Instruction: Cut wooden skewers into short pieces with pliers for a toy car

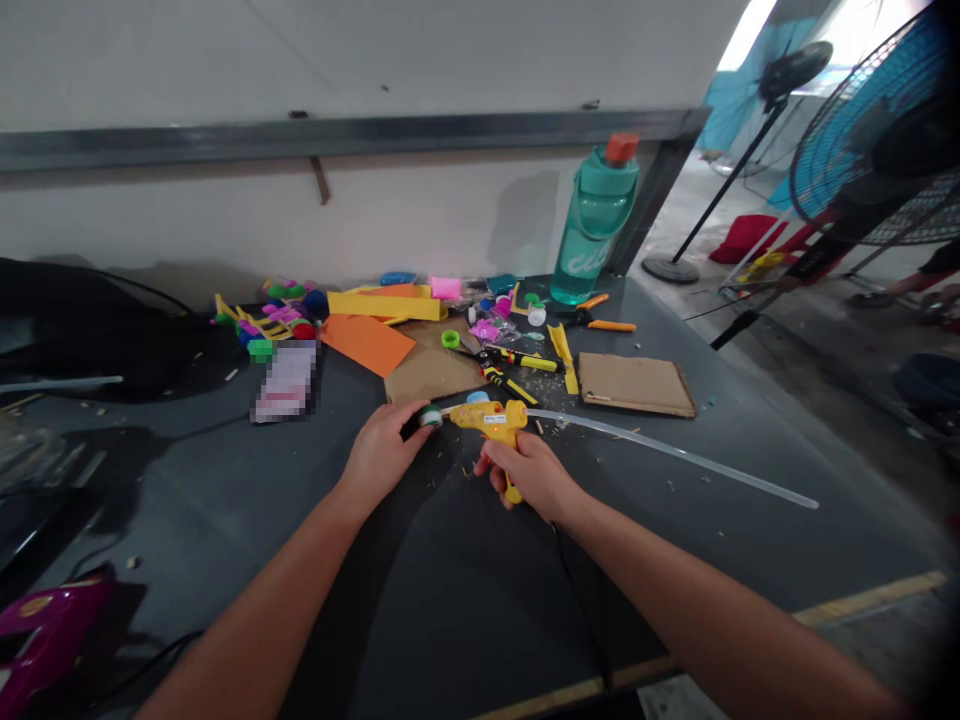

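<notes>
My right hand is wrapped round the handle of a yellow glue gun, whose nozzle points left. A long clear glue stick sticks out of its back, towards the right. Between the thumb and fingers of my left hand is a small round cap, green and white, right at the gun's nozzle. Whether nozzle and cap touch is too small to tell. Just behind the gun lies a light blue cap.
Behind my hands lie cardboard, orange paper, a yellow cutter and orange-handled pliers. A teal bottle stands at the back right. Another cardboard piece lies right, a pink tool lower left.
</notes>
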Demonstrator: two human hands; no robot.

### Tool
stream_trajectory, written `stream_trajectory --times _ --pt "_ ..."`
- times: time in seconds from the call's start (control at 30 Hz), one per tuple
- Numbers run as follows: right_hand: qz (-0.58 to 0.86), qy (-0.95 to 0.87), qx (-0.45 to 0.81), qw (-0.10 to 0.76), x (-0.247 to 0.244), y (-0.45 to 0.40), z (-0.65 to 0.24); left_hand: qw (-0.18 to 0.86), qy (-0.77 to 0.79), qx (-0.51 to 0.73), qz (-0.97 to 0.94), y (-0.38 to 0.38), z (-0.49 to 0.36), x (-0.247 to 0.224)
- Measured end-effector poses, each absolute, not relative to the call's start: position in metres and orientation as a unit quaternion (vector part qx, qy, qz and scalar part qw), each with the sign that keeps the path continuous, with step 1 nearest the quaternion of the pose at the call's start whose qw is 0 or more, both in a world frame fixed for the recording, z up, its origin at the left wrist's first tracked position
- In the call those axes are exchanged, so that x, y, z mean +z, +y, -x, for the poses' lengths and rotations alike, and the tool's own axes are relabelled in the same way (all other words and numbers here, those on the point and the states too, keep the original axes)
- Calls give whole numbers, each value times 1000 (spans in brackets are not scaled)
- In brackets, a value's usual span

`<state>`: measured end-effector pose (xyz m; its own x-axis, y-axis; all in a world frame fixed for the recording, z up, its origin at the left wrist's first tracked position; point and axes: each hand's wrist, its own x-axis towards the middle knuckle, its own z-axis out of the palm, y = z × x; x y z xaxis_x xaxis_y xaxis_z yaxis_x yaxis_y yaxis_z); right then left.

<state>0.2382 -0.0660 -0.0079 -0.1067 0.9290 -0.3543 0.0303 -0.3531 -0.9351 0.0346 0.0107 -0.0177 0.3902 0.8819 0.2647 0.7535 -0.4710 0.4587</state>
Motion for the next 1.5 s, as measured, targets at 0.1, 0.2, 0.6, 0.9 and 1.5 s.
stream_trajectory --times 0.1,0.2,0.6,0.9,1.5 --pt "557 -433 606 368 -8 -66 -238 131 494 242 -825 10 -34 -18" --pt "558 -433 605 367 -8 -66 -238 131 493 243 -825 10 -34 -18" --pt "523 -396 622 428 -13 -66 -239 133 490 254 -823 11 -34 -19" --pt "493 -360 642 463 3 -69 -243 136 498 242 -821 10 -35 -16" --pt "360 -348 692 521 58 -81 -261 128 475 276 -826 11 -32 -23"
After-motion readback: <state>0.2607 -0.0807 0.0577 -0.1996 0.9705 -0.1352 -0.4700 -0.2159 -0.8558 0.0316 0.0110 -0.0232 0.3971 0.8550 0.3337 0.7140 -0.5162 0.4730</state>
